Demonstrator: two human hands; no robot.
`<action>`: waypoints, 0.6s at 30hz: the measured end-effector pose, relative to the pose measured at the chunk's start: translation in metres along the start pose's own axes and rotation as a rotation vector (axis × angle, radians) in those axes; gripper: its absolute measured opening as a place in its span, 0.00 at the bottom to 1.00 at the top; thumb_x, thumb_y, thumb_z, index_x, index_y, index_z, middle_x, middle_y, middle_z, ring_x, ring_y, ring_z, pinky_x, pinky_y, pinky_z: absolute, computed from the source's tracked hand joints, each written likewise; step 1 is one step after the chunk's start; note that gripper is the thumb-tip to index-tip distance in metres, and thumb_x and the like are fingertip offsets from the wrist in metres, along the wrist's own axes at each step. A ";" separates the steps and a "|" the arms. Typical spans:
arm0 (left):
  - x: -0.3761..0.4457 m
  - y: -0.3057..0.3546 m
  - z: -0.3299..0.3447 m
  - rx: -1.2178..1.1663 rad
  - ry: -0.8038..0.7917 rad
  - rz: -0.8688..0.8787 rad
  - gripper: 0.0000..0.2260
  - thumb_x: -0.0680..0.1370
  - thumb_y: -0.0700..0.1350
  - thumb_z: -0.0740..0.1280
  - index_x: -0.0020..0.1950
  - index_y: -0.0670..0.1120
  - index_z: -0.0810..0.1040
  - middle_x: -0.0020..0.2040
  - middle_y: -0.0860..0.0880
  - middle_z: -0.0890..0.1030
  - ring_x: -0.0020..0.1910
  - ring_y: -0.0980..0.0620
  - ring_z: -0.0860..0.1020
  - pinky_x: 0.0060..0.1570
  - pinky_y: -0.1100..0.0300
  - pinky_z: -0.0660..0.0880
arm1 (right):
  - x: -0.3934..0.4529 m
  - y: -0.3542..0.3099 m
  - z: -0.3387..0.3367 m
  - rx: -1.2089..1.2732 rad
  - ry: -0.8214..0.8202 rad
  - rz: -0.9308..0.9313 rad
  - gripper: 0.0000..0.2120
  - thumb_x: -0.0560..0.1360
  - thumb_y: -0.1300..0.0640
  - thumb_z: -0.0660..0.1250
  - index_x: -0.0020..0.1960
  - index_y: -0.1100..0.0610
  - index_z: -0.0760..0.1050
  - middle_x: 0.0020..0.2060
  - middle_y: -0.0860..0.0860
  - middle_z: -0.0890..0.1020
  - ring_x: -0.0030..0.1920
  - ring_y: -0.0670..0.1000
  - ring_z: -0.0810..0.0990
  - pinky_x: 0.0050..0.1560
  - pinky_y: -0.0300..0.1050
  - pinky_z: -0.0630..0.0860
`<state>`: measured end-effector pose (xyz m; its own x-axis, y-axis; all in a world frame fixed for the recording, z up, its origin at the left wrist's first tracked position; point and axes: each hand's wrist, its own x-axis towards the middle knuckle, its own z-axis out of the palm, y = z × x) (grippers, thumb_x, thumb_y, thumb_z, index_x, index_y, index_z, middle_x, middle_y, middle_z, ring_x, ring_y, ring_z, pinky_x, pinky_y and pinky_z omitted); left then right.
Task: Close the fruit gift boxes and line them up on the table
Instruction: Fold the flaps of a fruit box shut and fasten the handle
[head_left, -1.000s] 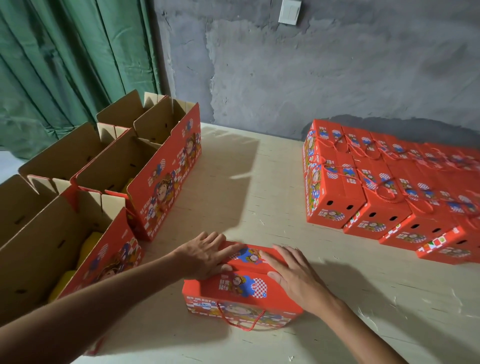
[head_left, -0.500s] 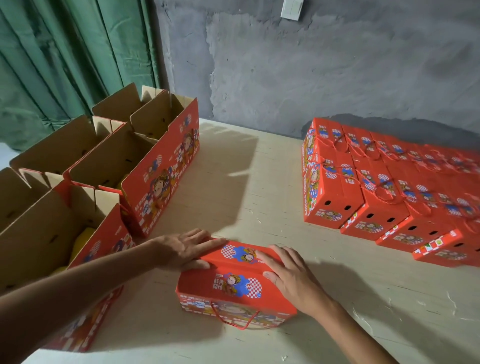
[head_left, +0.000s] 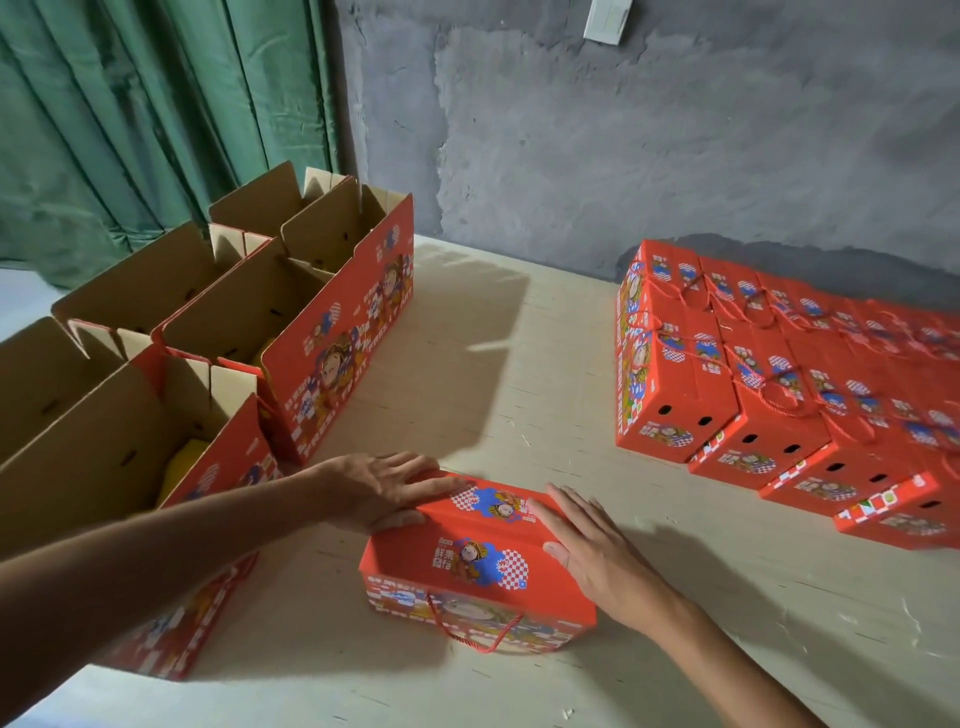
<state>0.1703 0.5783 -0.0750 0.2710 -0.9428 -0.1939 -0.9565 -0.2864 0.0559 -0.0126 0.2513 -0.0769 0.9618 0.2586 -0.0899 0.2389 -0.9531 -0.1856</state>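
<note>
Cartons with their flaps up fill the left of the frame, unclosed, one showing something yellow inside. Just right of them, at lower centre, the left hand lies flat, fingers straight, on the far left edge of a closed red gift box on the table. The right hand rests flat on the box's right end, fingers also straight; neither hand grips anything. A red cord handle hangs down the box's near face. At the right of the frame, closed boxes stand in tight rows.

Risks, as I judge them: with flat palms only, uneven pressure could skew the box as it slides toward the rows, leaving it crooked. A top flap that is not fully tucked could spring open once the hands lift. The loose cord could snag under the box.
</note>
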 end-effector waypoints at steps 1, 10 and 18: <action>0.000 -0.001 -0.001 0.005 0.003 0.005 0.28 0.84 0.65 0.41 0.81 0.60 0.33 0.77 0.42 0.62 0.73 0.43 0.68 0.71 0.48 0.70 | -0.001 0.000 0.000 0.016 -0.005 -0.005 0.28 0.87 0.45 0.50 0.83 0.42 0.44 0.83 0.45 0.44 0.82 0.44 0.41 0.82 0.49 0.44; 0.002 -0.005 0.002 0.056 -0.052 0.019 0.28 0.83 0.64 0.38 0.81 0.60 0.31 0.76 0.38 0.61 0.70 0.39 0.68 0.67 0.43 0.73 | -0.003 -0.001 0.003 0.151 0.231 -0.052 0.24 0.83 0.53 0.65 0.79 0.51 0.67 0.79 0.50 0.65 0.79 0.49 0.62 0.79 0.50 0.60; -0.015 0.011 0.018 -0.156 0.059 -0.092 0.23 0.84 0.65 0.42 0.80 0.71 0.44 0.81 0.38 0.54 0.79 0.38 0.57 0.74 0.41 0.68 | -0.007 -0.010 0.012 0.278 0.473 0.008 0.20 0.73 0.61 0.78 0.65 0.59 0.82 0.67 0.53 0.80 0.69 0.52 0.78 0.66 0.58 0.77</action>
<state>0.1538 0.5922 -0.0887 0.3665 -0.9186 -0.1480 -0.9003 -0.3903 0.1926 -0.0233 0.2604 -0.0860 0.9339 0.0914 0.3457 0.2487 -0.8606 -0.4443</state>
